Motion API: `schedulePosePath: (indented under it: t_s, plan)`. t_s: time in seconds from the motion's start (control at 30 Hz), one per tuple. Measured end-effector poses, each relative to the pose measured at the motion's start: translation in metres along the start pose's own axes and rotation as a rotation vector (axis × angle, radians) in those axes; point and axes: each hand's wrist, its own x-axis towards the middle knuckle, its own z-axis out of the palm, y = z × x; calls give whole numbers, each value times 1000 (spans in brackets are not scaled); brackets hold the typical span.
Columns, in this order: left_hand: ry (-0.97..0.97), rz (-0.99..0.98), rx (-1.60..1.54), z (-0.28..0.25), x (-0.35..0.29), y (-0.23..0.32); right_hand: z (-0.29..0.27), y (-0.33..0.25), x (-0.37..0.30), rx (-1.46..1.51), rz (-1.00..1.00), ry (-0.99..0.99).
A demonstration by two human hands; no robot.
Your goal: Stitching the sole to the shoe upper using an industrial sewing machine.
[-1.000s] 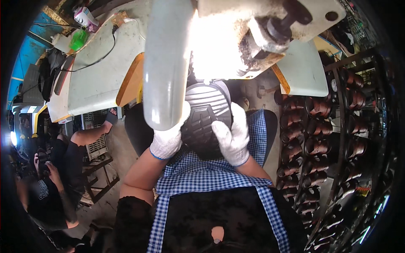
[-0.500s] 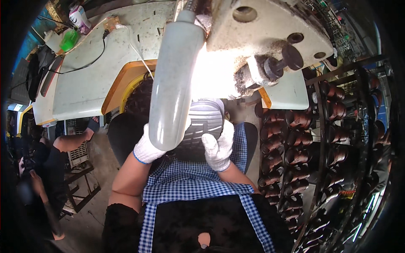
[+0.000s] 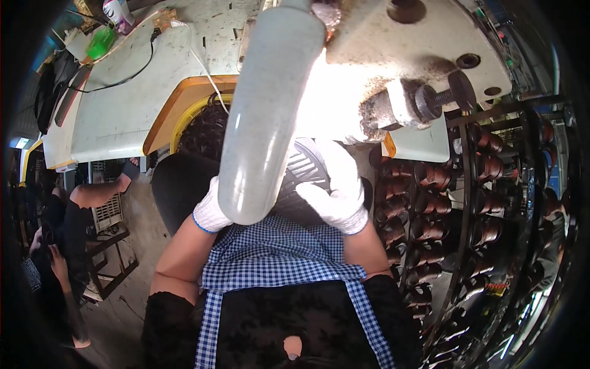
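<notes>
White-gloved right hand (image 3: pixel 341 194) grips a dark-grey ridged shoe sole (image 3: pixel 302 173), fingers part-open around it; left hand's (image 3: pixel 211 212) grip hidden; work seems unfinished.

From sole (image 3: pixel 301 175): grey cyl. (image 3: pixel 264 117) blocks me at 11 o'clock, machine head (image 3: pixel 369 49) at 1, bolt (image 3: pixel 458 91) at 2, shoe rack (image 3: pixel 468 166) at 3–4. I see room at 8, btwn L forearm (image 3: pixel 179 251) and dark frame (image 3: pixel 112 242).
</notes>
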Motion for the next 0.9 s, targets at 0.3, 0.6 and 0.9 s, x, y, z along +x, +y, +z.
schedulePosePath:
  t_s: [0.3, 0.6, 0.9]
  plan:
    - [89, 162, 178, -9, 18, 21, -35, -3, 82, 54, -33, -568]
    - [377, 204, 39, 13, 12, 17, -41, 12, 39, -352, -169, 143]
    - [622, 205, -561, 17, -6, -4, -19, 79, -21, 1663, -87, 214]
